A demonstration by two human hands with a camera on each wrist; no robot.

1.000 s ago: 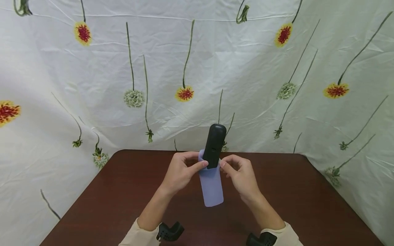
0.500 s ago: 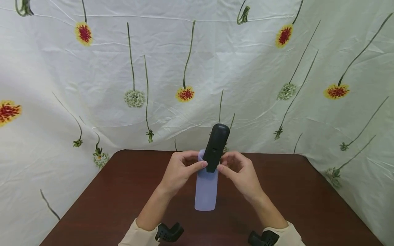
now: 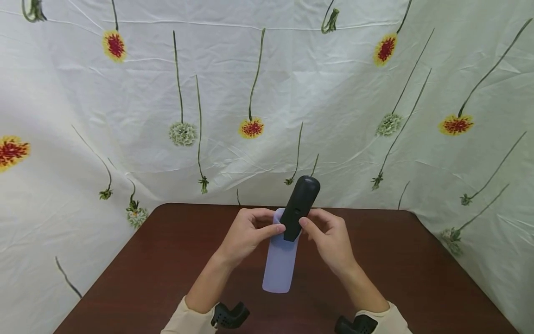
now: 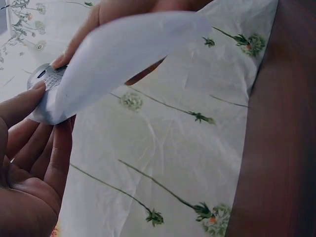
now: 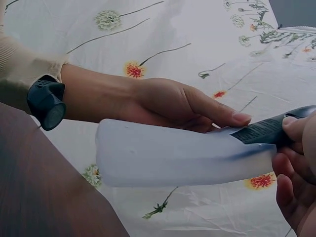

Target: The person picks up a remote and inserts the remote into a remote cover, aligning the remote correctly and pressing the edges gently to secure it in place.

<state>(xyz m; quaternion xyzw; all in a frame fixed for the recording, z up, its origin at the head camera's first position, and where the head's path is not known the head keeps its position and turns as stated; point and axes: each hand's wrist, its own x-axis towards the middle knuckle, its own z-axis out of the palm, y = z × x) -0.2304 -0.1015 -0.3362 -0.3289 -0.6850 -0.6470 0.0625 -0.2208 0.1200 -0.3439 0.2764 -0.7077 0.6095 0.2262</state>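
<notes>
- Left grip (image 3: 245, 233) pinches lavender sleeve (image 3: 279, 268) at its upper rim.
- Right grip (image 3: 331, 237) pinches black device (image 3: 301, 202).
- This device leans between both grips, its lower end at the sleeve's mouth.
- Worktop (image 3: 167, 260) lies below them.

A table (image 3: 179, 241) with a dark reddish-brown top spreads across the lower part of the head view. Its surface looks smooth, with fine wood-like grain. The far edge runs nearly straight from side to side and ends in two rounded corners; the sides slant outward toward the viewer. In the left wrist view it forms a dark strip along the right side; in the right wrist view, it fills the lower left corner.
</notes>
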